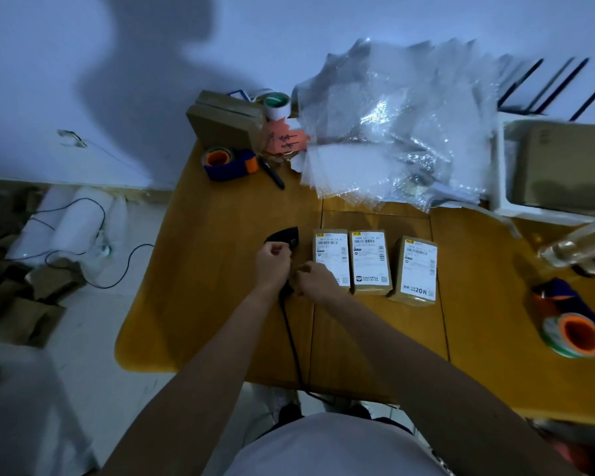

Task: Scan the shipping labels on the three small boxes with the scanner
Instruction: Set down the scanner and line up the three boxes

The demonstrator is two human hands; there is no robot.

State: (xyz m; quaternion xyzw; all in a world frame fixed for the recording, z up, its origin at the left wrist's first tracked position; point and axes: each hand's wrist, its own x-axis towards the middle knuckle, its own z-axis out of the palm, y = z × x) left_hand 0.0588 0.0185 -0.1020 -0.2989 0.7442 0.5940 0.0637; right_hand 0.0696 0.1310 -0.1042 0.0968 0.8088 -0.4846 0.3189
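Three small brown boxes lie side by side on the wooden table [220, 321], each with a white shipping label facing up: the left box [331, 255], the middle box [370, 261] and the right box [416, 269]. Just left of them is the black scanner [285, 237], its head pointing away from me. My left hand [272, 266] is closed around its handle. My right hand [315, 280] is closed at the handle's lower end, where the black cable [291, 338] leaves and runs off the near table edge. That hand overlaps the left box's near corner.
A tape dispenser [229, 163], a black marker [272, 173], a cardboard box [225, 121] and a tape roll [277, 104] sit at the back left. Bubble wrap [392, 132] covers the back middle. A white tray [502, 187], a clear bottle [577, 249] and a second tape dispenser [574, 324] are at right.
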